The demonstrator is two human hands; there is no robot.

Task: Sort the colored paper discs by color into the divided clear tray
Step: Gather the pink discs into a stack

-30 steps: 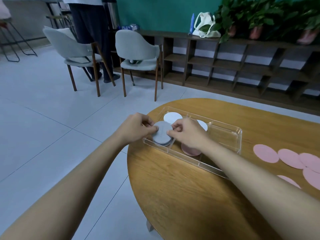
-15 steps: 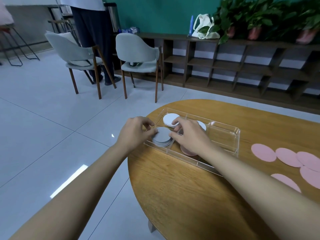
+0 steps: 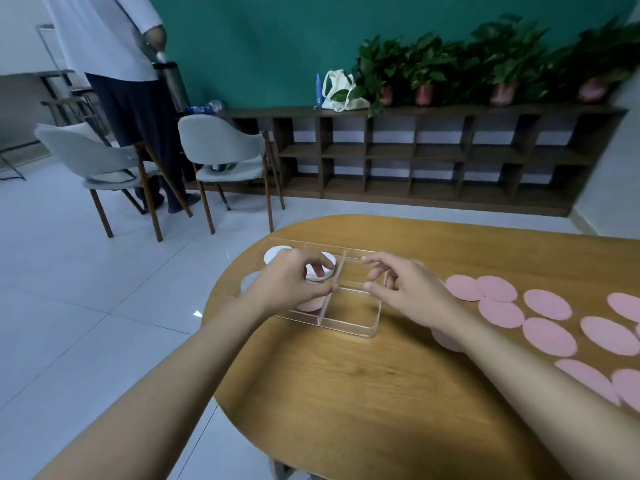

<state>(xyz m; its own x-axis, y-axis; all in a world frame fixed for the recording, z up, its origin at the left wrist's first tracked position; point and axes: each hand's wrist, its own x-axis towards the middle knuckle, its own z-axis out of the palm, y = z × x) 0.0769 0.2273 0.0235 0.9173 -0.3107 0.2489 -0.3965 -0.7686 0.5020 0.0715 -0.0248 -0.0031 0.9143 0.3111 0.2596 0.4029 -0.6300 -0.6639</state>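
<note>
My right hand (image 3: 414, 292) has left the grey disc stack, fingers spread and empty, heading for the loose pink paper discs (image 3: 498, 311); my left hand (image 3: 289, 284) stays over the divided clear plastic tray (image 3: 349, 323), grip unclear.

My left hand (image 3: 291, 284) covers most of the divided clear plastic tray's (image 3: 349, 325) left half, so I see only slivers of the white paper discs (image 3: 317, 273), a grey disc (image 3: 250, 280) at the far left and a pink disc (image 3: 310, 304) under my palm; I cannot count any stack. My right forearm hides part of one loose pink paper disc (image 3: 446, 339) on the oval wooden tabletop (image 3: 346, 382). Other pink discs run off the right edge. The standing person in the white top (image 3: 104, 36) is cut off at the top edge. The potted green plants (image 3: 485, 64) are blurred.
</note>
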